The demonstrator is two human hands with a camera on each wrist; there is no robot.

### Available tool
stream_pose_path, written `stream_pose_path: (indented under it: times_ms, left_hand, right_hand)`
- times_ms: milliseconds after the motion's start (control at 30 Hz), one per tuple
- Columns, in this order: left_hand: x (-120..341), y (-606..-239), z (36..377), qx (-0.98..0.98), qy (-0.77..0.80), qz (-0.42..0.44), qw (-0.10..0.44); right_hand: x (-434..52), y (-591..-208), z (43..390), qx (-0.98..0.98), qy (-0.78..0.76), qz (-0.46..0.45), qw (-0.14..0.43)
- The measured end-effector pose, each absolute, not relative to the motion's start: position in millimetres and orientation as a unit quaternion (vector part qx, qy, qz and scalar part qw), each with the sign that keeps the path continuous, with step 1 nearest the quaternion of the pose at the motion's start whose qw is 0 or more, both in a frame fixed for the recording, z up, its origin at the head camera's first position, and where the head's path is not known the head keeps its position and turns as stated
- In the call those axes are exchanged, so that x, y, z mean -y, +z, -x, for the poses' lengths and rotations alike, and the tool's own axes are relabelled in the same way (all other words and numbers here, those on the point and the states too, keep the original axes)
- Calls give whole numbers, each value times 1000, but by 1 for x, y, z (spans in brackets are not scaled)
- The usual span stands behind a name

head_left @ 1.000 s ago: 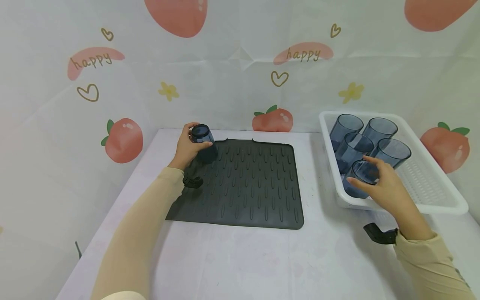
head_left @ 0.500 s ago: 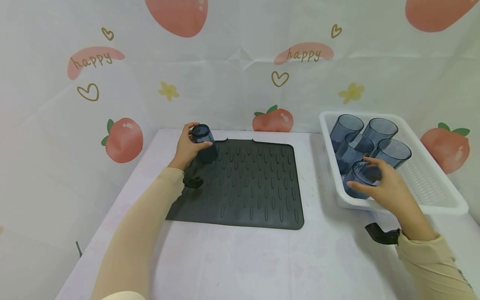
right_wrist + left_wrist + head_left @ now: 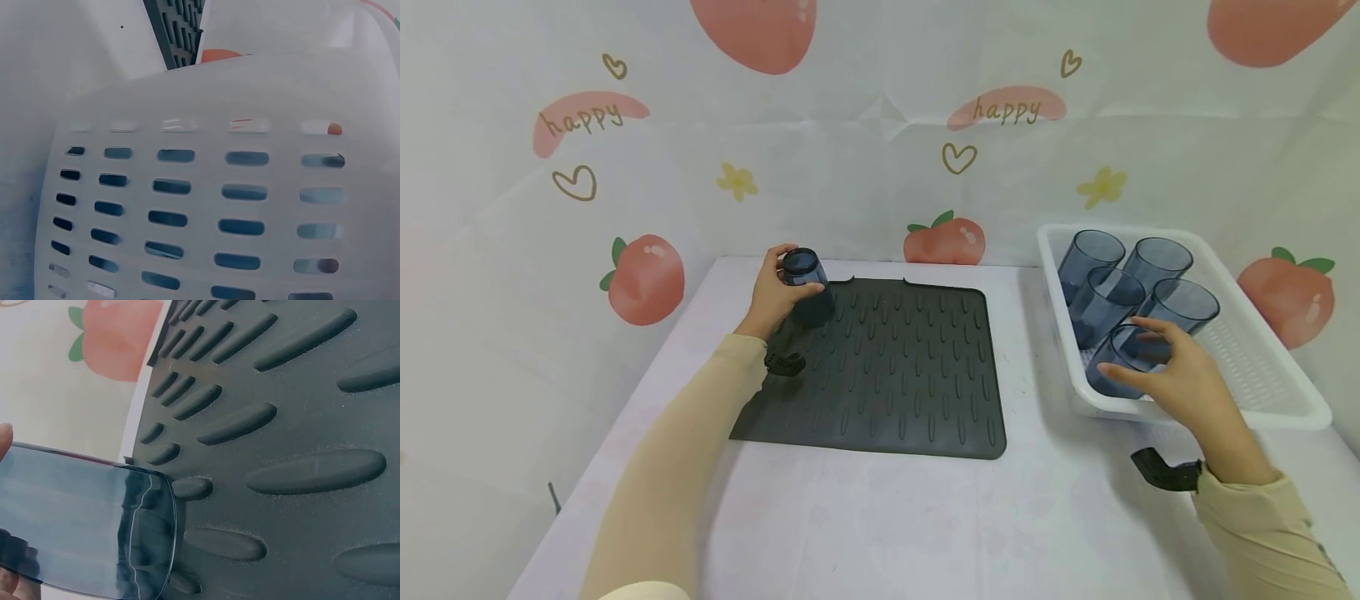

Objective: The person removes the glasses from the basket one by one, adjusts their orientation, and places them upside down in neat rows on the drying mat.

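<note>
My left hand [image 3: 772,292] grips a translucent blue cup [image 3: 805,279] that stands upside down on the far left corner of the dark ribbed mat [image 3: 910,375]. In the left wrist view the cup [image 3: 81,525] fills the lower left, its rim at the mat [image 3: 300,425]. My right hand [image 3: 1172,379] curls round the nearest blue cup [image 3: 1120,354] in the white basket [image 3: 1285,408], thumb on the near side, fingers over the far rim. Several other blue cups [image 3: 1101,296] stand upright behind it. The right wrist view shows only the basket's slotted wall [image 3: 219,187].
The mat lies in the middle of a white table [image 3: 887,517], the basket at its right edge. A printed backdrop [image 3: 880,125] closes the back and sides. The right half of the basket holds no cups.
My right hand has closed in a little on the nearest cup in the basket. My left hand and its cup have not moved.
</note>
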State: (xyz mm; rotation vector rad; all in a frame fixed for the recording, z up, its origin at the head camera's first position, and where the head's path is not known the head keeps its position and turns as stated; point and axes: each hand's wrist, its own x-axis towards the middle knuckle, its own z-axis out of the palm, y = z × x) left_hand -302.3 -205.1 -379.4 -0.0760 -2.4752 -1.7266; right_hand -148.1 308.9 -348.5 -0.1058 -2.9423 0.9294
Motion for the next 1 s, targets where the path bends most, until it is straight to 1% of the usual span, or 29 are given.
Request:
stream_pose_path:
  times_ms: [200, 500, 1000]
  left_hand:
    - [205, -378, 302, 819, -569, 31, 63]
    - [205, -376, 303, 826, -563, 11, 32]
    - [210, -374, 305, 829, -559, 9, 15]
  right_hand:
    - [-310, -350, 149, 949, 311, 37, 41]
    - [-311, -347, 146, 946, 318, 48, 42]
    - [-307, -340, 141, 942, 321, 78, 58]
